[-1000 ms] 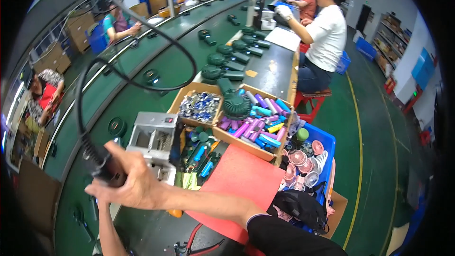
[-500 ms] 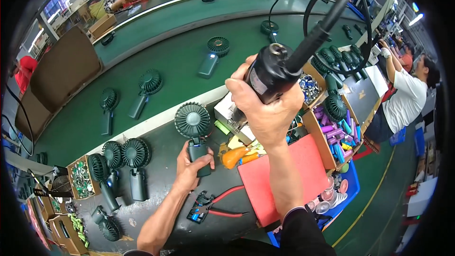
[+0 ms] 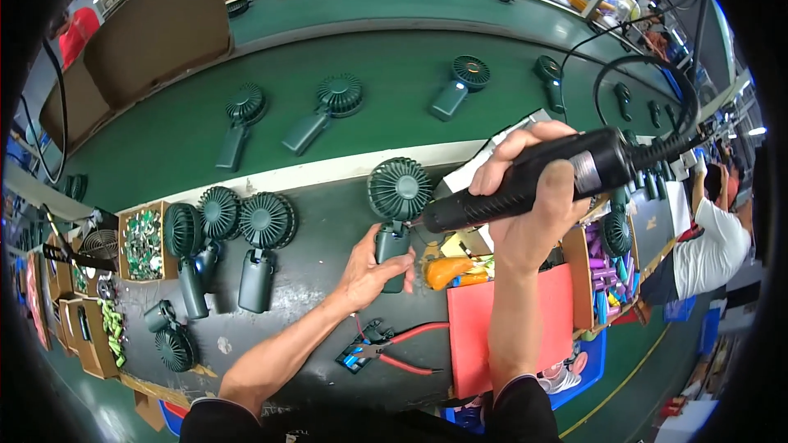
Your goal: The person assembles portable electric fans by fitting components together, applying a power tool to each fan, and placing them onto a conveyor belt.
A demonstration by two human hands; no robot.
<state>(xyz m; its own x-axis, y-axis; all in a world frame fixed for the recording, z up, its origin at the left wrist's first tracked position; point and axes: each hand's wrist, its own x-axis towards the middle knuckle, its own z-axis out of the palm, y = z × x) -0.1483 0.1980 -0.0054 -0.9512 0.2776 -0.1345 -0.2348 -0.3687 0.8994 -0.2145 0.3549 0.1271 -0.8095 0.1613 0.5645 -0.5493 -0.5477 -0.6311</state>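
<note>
My left hand (image 3: 367, 269) is closed round the handle of a dark green handheld fan (image 3: 400, 189), which stands upright over the workbench. A black corded electric screwdriver (image 3: 525, 183) is gripped in my right hand (image 3: 529, 230). It lies nearly level, its tip pointing left at the joint between the fan's head and handle. Whether tip and fan touch, I cannot tell. Below my left hand, red-handled pliers (image 3: 404, 348) lie beside a small dark part with blue pieces (image 3: 359, 356). An orange-handled tool (image 3: 448, 271) is right of the fan.
Several fans (image 3: 267, 221) stand or lie at the left, near a box of circuit boards (image 3: 142, 244). More fans (image 3: 338, 97) lie on the green conveyor (image 3: 394, 131). A red pad (image 3: 472, 336) and a box of battery cells (image 3: 603, 271) are right. Other people work beyond.
My right hand has swung the screwdriver from tilted to nearly level, its tip now at the fan's neck. The view has shifted, and my left hand still holds the fan.
</note>
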